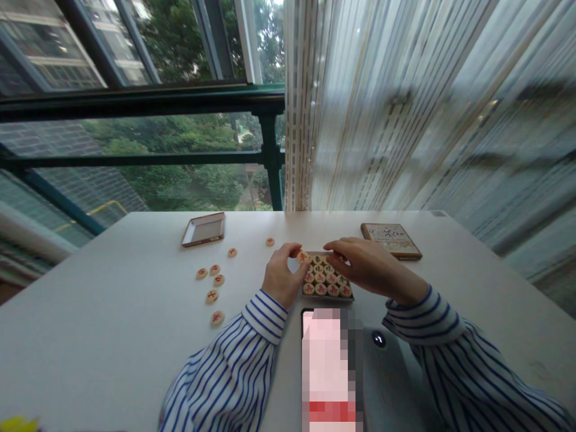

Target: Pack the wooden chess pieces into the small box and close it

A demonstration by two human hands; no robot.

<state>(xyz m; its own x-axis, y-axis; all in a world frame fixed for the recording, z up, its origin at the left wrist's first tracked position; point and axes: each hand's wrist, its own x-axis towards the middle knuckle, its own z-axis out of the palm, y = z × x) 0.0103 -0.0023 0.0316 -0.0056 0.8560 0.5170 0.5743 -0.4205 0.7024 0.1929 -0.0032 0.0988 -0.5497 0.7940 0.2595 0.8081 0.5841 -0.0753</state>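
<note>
Between the thumb and fingers of my left hand [283, 276] is a round xiangqi piece [303, 257] with a red character, held at the box's far left corner. The shallow box [328, 298] holds rows of pieces, red characters in the near rows and dark ones farther back. My right hand [366, 264] reaches over the box's far right corner, fingers bent; whether a piece is under its fingertips is hidden. Several loose red-marked xiangqi pieces [212, 295] lie on the table to the left, and one piece [270, 242] sits farther back.
An open box lid or tray [204, 230] lies at the back left of the white table [135, 288]. A flat patterned box [391, 240] is at the back right. A phone [328, 366], partly blurred out, lies in front. Curtains [382, 108] and a railed window stand behind.
</note>
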